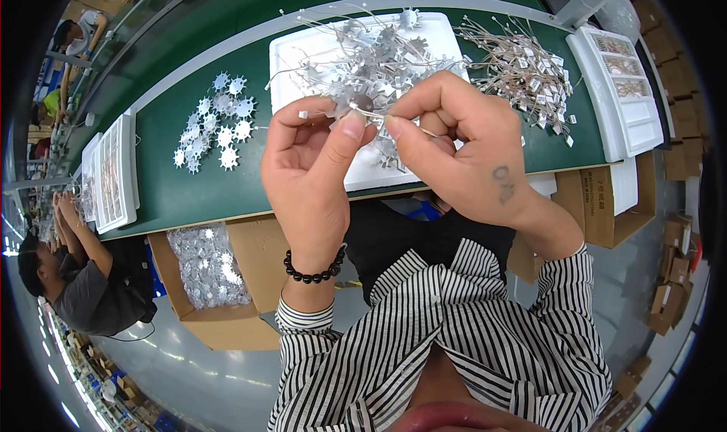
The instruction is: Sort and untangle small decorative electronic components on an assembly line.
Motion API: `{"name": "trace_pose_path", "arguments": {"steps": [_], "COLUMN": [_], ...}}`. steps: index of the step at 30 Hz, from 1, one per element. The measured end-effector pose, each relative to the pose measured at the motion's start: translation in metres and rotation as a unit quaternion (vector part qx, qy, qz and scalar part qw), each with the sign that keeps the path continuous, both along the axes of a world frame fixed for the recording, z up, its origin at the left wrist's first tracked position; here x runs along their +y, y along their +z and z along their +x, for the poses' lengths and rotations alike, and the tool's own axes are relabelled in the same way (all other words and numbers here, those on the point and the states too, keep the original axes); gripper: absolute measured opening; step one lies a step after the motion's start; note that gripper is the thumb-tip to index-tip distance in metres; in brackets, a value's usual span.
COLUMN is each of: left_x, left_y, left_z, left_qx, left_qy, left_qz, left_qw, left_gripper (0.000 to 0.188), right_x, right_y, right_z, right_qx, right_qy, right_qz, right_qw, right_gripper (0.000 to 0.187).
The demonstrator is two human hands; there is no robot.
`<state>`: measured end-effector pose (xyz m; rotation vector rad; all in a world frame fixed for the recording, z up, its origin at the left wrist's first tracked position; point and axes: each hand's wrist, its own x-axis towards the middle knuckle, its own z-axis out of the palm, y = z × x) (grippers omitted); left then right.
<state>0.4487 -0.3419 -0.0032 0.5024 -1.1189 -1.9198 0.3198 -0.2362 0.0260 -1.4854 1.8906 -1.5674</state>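
Both hands meet above a white foam tray (360,177) on the green worktop. My left hand (309,159) is closed on a silvery, star-shaped metal piece (354,101), its thumb and forefinger pinching the edge. With thumb and forefinger, my right hand (469,140) grips a thin pale cable (374,115) at the piece. Fingers partly hide where cable and metal join. A small white connector (304,115) sticks out by my left fingers. Behind the hands, a heap of metal pieces with cables (371,53) covers much of the tray.
Loose star-shaped metal pieces (219,118) lie to the left, and a pile of connector cables (530,76) to the right. Foam trays stand at the left (113,178) and right (594,91) ends. Below the table edge, a cardboard box (219,330) holds bagged pieces. A co-worker (91,288) sits at left.
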Motion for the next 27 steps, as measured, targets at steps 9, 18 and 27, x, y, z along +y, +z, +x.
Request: {"name": "trace_pose_path", "arguments": {"steps": [9,18,27], "left_x": [-0.002,0.01,0.013], "left_y": [-0.007,-0.003,0.004], "left_z": [0.002,0.001,0.007], "left_qx": [-0.049,-0.058,-0.011], "left_qy": [0.054,0.049,-0.03], "left_qz": [-0.155,-0.189,-0.051], "left_qw": [0.985,0.979,0.998], "left_gripper": [0.029,0.025,0.017], "right_x": [-0.004,-0.011,-0.002], "right_y": [0.0,-0.014,-0.012], "right_z": [-0.001,-0.002,0.0], "right_qx": [-0.025,0.23,-0.09], "right_qy": [-0.011,-0.031,0.079], "right_qz": [0.002,-0.111,-0.002], "right_qw": [1.0,0.966,0.993], "right_gripper": [0.007,0.012,0.032]}}
